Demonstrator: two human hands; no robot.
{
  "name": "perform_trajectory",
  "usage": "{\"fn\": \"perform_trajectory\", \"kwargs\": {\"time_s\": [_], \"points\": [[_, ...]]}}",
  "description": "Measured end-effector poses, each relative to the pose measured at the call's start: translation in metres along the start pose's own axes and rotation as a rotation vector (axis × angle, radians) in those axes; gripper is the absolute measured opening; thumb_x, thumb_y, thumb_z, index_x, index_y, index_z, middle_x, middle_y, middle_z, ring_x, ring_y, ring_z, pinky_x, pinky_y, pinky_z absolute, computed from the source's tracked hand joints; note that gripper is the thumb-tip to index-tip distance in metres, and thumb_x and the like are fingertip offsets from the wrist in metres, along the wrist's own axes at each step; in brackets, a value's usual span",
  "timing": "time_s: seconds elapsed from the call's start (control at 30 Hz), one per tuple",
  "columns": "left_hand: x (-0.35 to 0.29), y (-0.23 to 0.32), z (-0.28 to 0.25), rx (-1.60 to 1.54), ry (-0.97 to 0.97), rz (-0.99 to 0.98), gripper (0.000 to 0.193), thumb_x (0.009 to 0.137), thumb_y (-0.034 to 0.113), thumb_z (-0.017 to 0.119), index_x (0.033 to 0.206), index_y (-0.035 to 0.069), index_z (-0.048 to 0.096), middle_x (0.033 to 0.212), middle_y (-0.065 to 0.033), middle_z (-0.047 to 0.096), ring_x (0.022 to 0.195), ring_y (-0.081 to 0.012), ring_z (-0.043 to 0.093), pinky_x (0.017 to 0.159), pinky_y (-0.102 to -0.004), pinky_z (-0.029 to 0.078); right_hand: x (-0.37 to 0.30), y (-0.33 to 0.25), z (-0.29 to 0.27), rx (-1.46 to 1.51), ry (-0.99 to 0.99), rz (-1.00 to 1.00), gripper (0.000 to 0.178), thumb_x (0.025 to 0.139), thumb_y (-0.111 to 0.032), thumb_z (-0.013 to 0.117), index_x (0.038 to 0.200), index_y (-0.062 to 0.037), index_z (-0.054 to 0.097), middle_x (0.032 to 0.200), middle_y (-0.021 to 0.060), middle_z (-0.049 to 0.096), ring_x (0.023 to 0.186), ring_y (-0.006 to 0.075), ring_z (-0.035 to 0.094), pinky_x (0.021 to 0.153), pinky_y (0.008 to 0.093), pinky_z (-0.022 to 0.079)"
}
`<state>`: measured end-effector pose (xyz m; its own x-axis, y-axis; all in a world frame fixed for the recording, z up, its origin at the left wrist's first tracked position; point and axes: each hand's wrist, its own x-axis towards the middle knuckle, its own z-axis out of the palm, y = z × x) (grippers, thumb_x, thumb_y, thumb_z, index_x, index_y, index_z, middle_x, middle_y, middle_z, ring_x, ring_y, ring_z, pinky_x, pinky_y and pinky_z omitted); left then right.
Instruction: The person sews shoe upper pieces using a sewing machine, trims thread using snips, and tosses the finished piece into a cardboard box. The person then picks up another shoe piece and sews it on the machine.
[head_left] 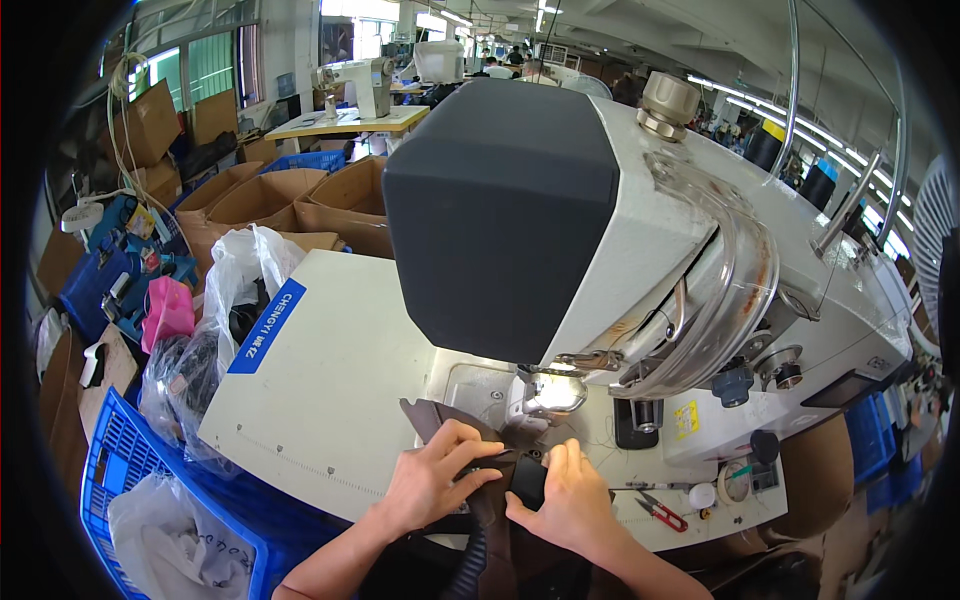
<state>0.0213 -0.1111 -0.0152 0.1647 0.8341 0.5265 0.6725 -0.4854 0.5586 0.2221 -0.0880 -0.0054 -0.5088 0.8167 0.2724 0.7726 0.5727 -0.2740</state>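
Observation:
Dark brown material, fabric or leather, lies beneath the sewing machine's lit needle area and trails down toward my lap. On its left side, my left hand pinches an edge between thumb and fingers. Opposite it, my right hand grips the same dark piece, with the thumb pointing inward beside a black flat patch. Both hands are just on the near side of the presser foot. A ribbed black strip hangs below my left hand. The exact seam under the foot is hidden.
The machine's large dark-capped head rises over the white table. Red-handled thread snips, a tape roll and small parts lie at right. A blue crate with plastic bags stands left; cardboard boxes are behind.

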Motion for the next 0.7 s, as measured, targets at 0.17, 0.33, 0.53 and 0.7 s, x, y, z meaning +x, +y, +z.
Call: {"fn": "perform_trajectory", "kwargs": {"time_s": [0.17,0.33,0.53,0.7], "points": [[-0.001,0.004,-0.001,0.247,-0.019,0.187,0.023,0.081,0.021,0.069,0.100,0.010,0.063,0.090,0.0001,0.053,0.058,-0.0123,0.059,0.045,-0.0256,0.044,-0.007,-0.005,0.007,-0.025,0.052,-0.069,0.039,0.075,-0.025,0.061,0.093,0.0077,0.048,0.087,0.0194,0.048,0.077,0.0345,0.056,0.065,0.0394,0.049],[0.005,0.009,0.007,0.311,0.000,0.269,0.026,0.077,0.021,0.073,0.099,0.011,0.065,0.089,0.0010,0.055,0.053,-0.0095,0.055,0.044,-0.0234,0.043,-0.011,0.000,0.013,0.008,0.115,-0.085,0.040,0.076,-0.019,0.057,0.099,0.0120,0.048,0.090,0.0222,0.050,0.078,0.0362,0.056,0.067,0.0394,0.050],[0.007,0.012,0.016,0.326,0.056,0.280,0.025,0.077,0.020,0.072,0.099,0.010,0.065,0.089,0.0010,0.055,0.055,-0.0103,0.057,0.044,-0.0232,0.043,-0.010,-0.002,0.014,0.006,0.159,-0.093,0.039,0.075,-0.017,0.057,0.099,0.0124,0.049,0.090,0.0222,0.050,0.079,0.0368,0.056,0.068,0.0392,0.050],[0.006,0.012,0.019,0.351,0.055,0.256,0.025,0.078,0.020,0.071,0.100,0.010,0.065,0.089,0.0008,0.055,0.056,-0.0106,0.058,0.045,-0.0233,0.044,-0.011,-0.002,0.015,0.023,0.184,-0.072,0.037,0.075,-0.017,0.057,0.099,0.0116,0.050,0.090,0.0220,0.051,0.079,0.0366,0.056,0.069,0.0395,0.050]]}}
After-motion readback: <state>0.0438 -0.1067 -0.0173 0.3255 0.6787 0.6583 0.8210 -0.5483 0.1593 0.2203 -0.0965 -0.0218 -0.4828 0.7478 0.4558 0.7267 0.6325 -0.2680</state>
